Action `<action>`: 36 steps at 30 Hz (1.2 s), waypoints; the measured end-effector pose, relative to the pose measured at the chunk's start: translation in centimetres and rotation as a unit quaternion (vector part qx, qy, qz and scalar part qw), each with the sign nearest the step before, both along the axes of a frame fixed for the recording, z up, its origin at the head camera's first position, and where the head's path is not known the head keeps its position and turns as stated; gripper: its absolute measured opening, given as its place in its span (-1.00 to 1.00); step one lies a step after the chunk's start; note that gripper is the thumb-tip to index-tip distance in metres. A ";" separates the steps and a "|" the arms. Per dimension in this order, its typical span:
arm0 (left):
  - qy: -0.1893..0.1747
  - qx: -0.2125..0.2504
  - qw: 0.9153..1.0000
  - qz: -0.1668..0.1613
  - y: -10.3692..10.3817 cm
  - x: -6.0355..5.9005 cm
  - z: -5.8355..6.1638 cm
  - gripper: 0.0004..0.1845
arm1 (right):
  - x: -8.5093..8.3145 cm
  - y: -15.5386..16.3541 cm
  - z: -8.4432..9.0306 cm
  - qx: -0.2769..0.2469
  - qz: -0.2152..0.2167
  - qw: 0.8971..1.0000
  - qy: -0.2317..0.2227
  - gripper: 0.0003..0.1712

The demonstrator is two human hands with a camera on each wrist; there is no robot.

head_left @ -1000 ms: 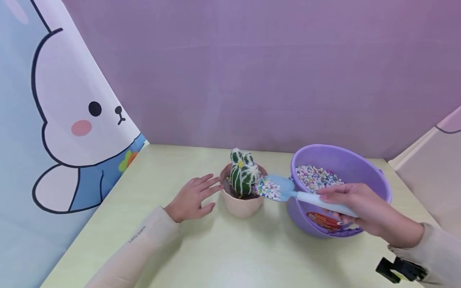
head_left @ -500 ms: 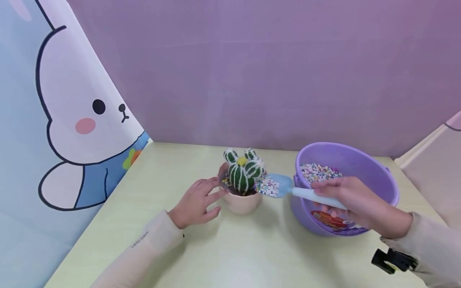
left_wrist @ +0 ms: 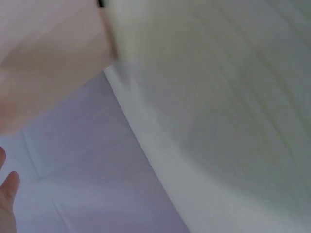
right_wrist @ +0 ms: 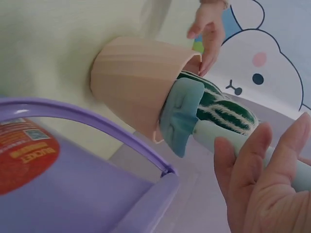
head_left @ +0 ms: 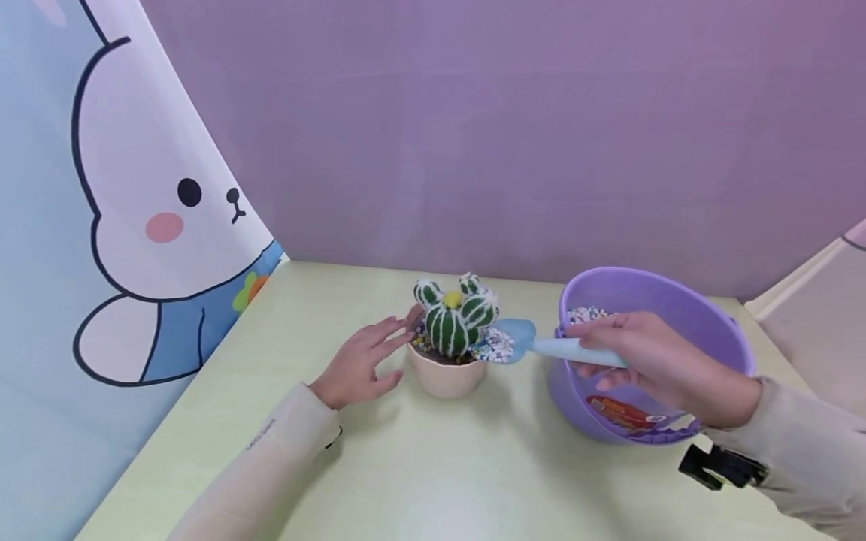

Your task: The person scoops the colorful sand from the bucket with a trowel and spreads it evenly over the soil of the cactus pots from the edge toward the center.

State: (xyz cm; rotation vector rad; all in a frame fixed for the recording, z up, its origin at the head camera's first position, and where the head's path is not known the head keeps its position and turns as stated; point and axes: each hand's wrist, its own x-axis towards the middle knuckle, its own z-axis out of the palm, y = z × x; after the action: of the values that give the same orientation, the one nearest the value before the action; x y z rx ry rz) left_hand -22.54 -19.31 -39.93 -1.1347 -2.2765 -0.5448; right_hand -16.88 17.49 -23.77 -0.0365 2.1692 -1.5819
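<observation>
A green cactus [head_left: 455, 323] with white ribs stands in a small pink pot [head_left: 446, 374] at the table's middle. My left hand [head_left: 361, 362] rests open against the pot's left side, fingers straight. My right hand [head_left: 649, 359] grips the handle of a light blue scoop [head_left: 517, 342]. Its blade, loaded with pastel pebbles [head_left: 495, 344], sits at the pot's right rim against the cactus. In the right wrist view the scoop [right_wrist: 182, 116] lies over the pot [right_wrist: 133, 80] beside the cactus [right_wrist: 221, 109].
A purple bucket [head_left: 683, 315] holding more pastel pebbles [head_left: 587, 313] stands right of the pot, under my right hand. A rabbit-print panel [head_left: 128, 203] closes the left side and a purple wall the back. The pale green table [head_left: 460, 466] extends toward me.
The scoop has moved left and tipped toward the pot's rim, with my right hand following. The left hand stays at the pot. The head view shifted slightly.
</observation>
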 end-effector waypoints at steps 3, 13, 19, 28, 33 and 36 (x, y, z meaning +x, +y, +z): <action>0.031 0.002 0.999 -0.013 -0.2 -0.1 -0.3 -0.42 | -0.1 -0.3 0.2 -0.018 -0.002 1.000 -0.004 -0.45; 0.106 0.019 0.994 -0.026 0.8 1.2 -0.8 -0.43 | -0.7 -0.9 0.1 -0.015 -0.029 0.997 0.066 -0.69; 0.151 0.013 0.988 -0.018 1.5 2.1 -1.1 -0.46 | -0.4 -2.0 -0.3 0.049 -0.035 0.990 0.128 -0.60; 0.160 0.018 0.986 -0.039 2.3 2.7 -1.1 -0.52 | 0.6 -2.7 -1.1 0.083 -0.030 0.982 0.168 -0.55; 0.123 0.030 0.991 -0.044 1.1 1.9 -1.1 -0.50 | 1.4 -2.9 -2.1 0.133 0.001 0.957 0.259 -0.60; 0.117 0.040 0.990 -0.061 0.3 1.3 -1.1 -0.46 | 1.9 -3.2 -2.6 0.154 0.003 0.932 0.328 -0.67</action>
State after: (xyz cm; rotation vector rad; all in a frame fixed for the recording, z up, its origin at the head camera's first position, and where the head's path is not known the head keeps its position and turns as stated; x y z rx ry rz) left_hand -21.20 -19.03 -41.02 -1.2361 -1.9790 -0.5151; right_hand -14.98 14.26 -26.41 -0.5440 2.8949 -1.3208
